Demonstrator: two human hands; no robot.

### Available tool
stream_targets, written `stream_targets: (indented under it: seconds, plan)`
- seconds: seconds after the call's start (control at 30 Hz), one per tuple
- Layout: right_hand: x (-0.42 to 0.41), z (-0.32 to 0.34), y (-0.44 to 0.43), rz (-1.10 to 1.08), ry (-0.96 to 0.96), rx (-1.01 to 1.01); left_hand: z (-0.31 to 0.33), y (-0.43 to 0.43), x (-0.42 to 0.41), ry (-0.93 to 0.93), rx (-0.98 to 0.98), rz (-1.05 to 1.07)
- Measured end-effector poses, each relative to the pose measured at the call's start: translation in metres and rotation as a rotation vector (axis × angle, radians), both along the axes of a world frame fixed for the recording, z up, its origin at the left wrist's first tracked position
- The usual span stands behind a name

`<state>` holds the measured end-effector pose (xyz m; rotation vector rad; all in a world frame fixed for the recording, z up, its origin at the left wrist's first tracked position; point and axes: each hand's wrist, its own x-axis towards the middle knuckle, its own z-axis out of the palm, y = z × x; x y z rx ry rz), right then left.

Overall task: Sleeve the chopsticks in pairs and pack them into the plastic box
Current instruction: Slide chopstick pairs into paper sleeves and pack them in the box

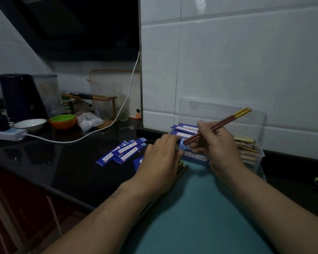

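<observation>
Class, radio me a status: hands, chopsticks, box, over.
Left hand pinches sleeve mouth; right hand grips chopstick pair, tips at mouth. Plastic box behind, open. Nothing blocking.

Both bare forearms come in from the bottom edge, with the hands almost touching. The left hand [160, 156] is knuckles-up, fingers curled and pinching the mouth of a paper sleeve [182, 145]. The right hand [221, 143] sits just beside it, thumb raised, fingers wrapped round a chopstick pair [226, 120].

My chopsticks [221, 123] were reddish-brown with yellow tops; the sleeves [124, 153] blue with white flowered labels, the mat [200, 208] teal, the surface [62, 162] black.
</observation>
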<state>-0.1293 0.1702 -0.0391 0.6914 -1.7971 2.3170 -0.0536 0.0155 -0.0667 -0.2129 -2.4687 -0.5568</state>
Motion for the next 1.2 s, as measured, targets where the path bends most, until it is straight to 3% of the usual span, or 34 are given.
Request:
stream_targets:
  seconds: [0.13,0.3,0.53,0.7,0.83,1.07,1.2]
  plan:
    - [0.008,-0.002,-0.008,0.019,-0.023,0.205,0.006,0.005,0.0,-0.029,-0.089,0.06]
    - [-0.002,0.006,0.005,-0.193,-0.139,-0.065,0.003,-0.001,-0.003,-0.073,-0.088,0.068]
    - [0.0,-0.005,-0.006,-0.048,-0.134,0.112,0.002,0.0,-0.003,-0.066,-0.045,0.084]
    - [-0.008,0.003,0.007,-0.38,0.054,0.091,0.004,-0.002,-0.002,-0.083,-0.048,0.068]
    - [-0.007,-0.004,0.002,-0.317,0.067,0.248,0.004,-0.003,-0.003,-0.113,-0.082,0.078]
    - [-0.008,-0.008,-0.003,-0.256,0.007,0.243,0.006,-0.003,-0.003,-0.112,-0.121,0.094]
    - [-0.006,-0.003,-0.002,-0.462,0.097,0.195,0.012,-0.007,-0.005,-0.099,-0.045,0.076]
